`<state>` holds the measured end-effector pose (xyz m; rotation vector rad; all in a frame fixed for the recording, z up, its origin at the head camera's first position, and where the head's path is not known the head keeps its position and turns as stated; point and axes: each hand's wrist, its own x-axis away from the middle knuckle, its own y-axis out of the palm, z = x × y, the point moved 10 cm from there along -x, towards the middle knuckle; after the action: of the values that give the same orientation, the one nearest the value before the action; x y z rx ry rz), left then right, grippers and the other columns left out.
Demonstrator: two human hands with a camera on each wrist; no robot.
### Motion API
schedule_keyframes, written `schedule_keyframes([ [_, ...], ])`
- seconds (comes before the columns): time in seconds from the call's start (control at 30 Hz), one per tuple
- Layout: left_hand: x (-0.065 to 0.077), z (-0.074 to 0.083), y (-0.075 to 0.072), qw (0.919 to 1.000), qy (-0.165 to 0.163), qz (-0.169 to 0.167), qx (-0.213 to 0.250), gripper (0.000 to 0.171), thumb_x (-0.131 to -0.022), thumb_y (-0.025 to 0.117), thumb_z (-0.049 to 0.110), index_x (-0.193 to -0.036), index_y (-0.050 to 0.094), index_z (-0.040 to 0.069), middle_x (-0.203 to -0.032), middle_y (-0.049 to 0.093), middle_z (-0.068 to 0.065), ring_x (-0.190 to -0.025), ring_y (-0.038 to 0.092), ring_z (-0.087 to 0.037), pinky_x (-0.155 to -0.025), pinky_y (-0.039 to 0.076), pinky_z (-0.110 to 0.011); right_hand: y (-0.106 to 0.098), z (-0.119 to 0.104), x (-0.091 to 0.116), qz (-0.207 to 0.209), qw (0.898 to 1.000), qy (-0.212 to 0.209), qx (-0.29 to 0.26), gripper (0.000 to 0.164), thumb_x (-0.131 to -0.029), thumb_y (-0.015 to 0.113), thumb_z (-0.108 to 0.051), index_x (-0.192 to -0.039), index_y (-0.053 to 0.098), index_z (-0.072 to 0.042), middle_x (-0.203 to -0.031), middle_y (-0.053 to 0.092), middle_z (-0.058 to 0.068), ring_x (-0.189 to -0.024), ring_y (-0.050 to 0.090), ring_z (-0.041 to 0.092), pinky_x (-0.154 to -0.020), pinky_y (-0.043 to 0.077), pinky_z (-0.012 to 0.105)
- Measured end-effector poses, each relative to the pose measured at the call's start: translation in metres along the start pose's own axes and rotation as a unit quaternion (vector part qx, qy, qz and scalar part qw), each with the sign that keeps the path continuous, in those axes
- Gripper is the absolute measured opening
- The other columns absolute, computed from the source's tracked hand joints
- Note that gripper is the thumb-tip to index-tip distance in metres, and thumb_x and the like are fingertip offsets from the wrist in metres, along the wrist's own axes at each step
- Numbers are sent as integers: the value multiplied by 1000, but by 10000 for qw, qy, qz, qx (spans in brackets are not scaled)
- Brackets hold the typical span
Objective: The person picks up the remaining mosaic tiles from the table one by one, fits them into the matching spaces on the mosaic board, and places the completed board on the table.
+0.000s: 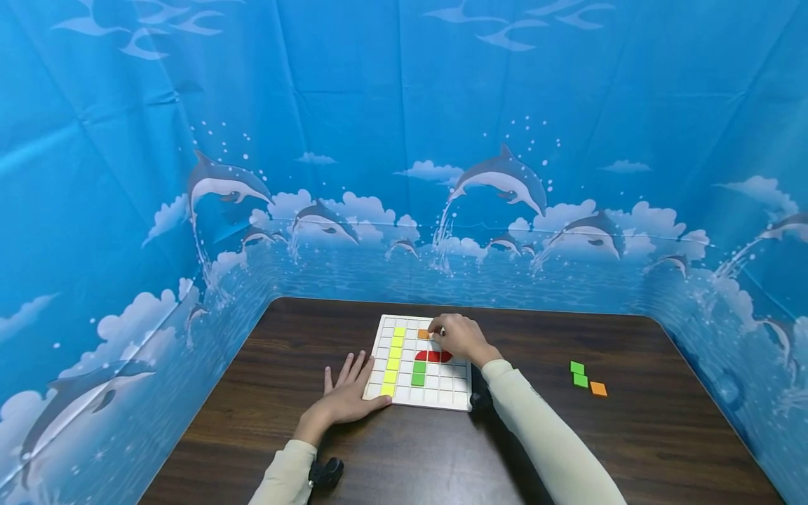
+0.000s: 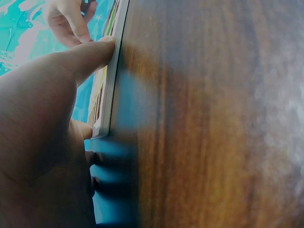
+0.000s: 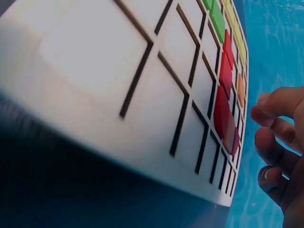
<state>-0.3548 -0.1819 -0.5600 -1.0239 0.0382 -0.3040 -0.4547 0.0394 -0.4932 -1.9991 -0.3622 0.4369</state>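
Observation:
A white gridded board (image 1: 440, 401) lies on the dark wooden table. It bears a column of yellow tiles (image 1: 393, 364), green tiles (image 1: 419, 374), red pieces (image 1: 434, 356) with rounded ends and an orange tile (image 1: 423, 334) near the top. My left hand (image 1: 344, 398) spreads beside the board's lower left corner, its thumb against the near edge and its fingers along the left side. Over the board's upper right part is my right hand (image 1: 459, 338), its fingertips beside the orange tile. In the right wrist view its fingers (image 3: 280, 102) bend loosely, with no piece visible between them.
Two loose green tiles (image 1: 577, 374) and one orange tile (image 1: 598, 389) lie on the table (image 1: 530, 337) to the right of the board. A blue curtain (image 1: 404, 140) printed with dolphins surrounds the table's back and sides.

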Motion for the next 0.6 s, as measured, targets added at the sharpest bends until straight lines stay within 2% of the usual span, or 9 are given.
schedule_keyframes([
  [0.17, 0, 0, -1, 10000, -32, -47, -58, 111, -91, 60, 80, -172, 21, 15, -181, 8, -15, -167, -2, -41, -120, -16, -79, -10, 3, 7, 135, 9999, -58, -38, 10, -101, 73, -18, -107, 81, -17, -105, 77, -1, -81, 64, 11, -65, 52, 32],
  [0.27, 4, 6, -5, 9997, -173, -127, -82, 108, -93, 63, 75, -172, 23, 13, -181, 10, -15, -168, 0, -41, -122, -14, -78, -13, 7, 12, 183, 9998, -74, -52, 8, -101, 73, -18, -103, 81, -17, -100, 76, -4, -75, 60, 9, -63, 50, 32],
  [0.4, 6, 9, -7, 9995, -230, -202, -88, 106, -94, 65, 70, -172, 22, 12, -181, 10, -15, -168, 1, -40, -123, -14, -77, -17, 11, 21, 248, 9996, -137, -94, 7, -101, 74, -17, -101, 81, -16, -94, 75, -6, -73, 57, 9, -65, 49, 33],
  [0.6, 1, 1, -1, 9997, -195, -102, -107, 110, -92, 61, 78, -172, 22, 14, -181, 9, -14, -168, -1, -39, -123, -16, -76, -23, 20, 34, 362, 9993, -99, 35, 6, -99, 76, -17, -100, 82, -16, -92, 75, -7, -72, 55, 9, -61, 44, 29],
])
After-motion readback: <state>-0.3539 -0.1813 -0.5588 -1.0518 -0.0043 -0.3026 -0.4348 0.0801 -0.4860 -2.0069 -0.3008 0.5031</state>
